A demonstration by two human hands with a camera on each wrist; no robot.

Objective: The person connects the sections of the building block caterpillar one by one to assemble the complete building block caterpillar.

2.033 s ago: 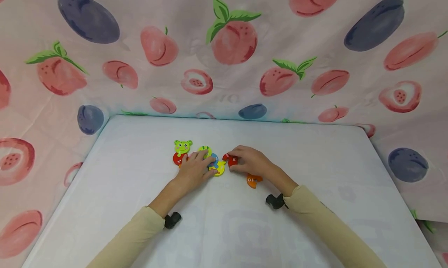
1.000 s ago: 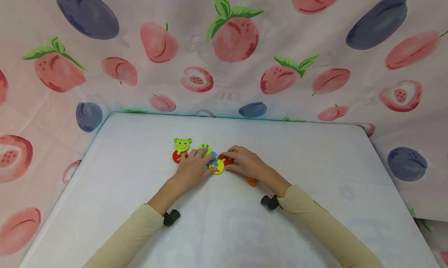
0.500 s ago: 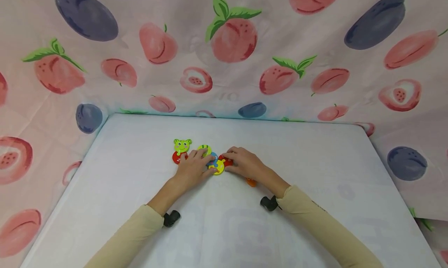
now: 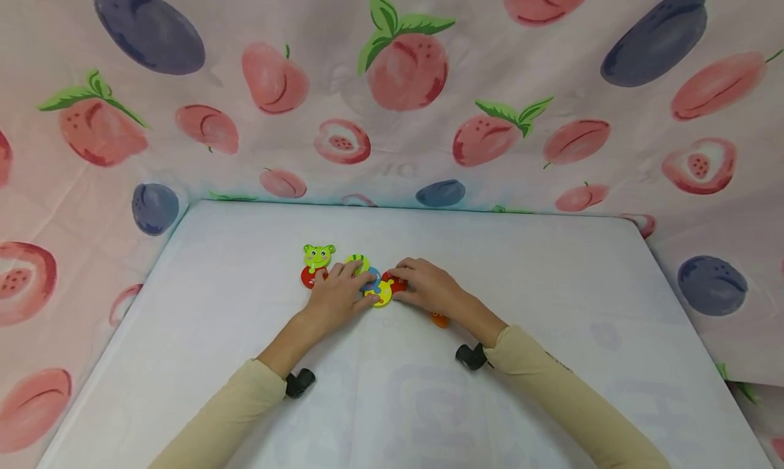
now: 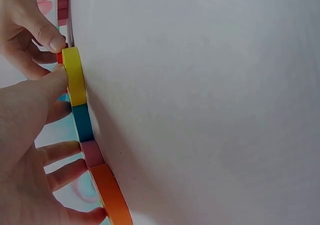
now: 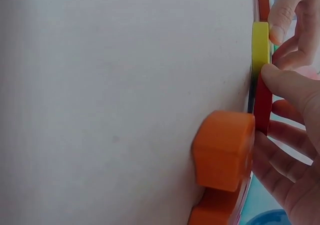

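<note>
Flat caterpillar-shaped puzzle pieces lie in a winding row on the white table. At the left end is a green smiling head [image 4: 318,256] with a red piece [image 4: 311,278] below it. My left hand [image 4: 337,299] spreads over the row's middle, fingertips touching the green piece [image 4: 357,259] and blue piece [image 4: 371,280], thumb on the yellow piece [image 4: 384,293]. It hides part of the row. My right hand [image 4: 431,288] pinches a red piece [image 6: 263,107] right against the yellow one. Near the right wrist sits an orange piece [image 6: 222,147], partly covered by that hand in the head view.
The white table [image 4: 551,285] stretches around the pieces on all sides. Behind it hangs a fruit-print cloth [image 4: 343,67]. Black wrist cameras, one at the left wrist [image 4: 300,383] and one at the right wrist [image 4: 470,357], sit low over the tabletop.
My right hand has moved left, bringing the red piece against the yellow one and covering more of the orange piece. Over the last half second both hands stay nearly still.
</note>
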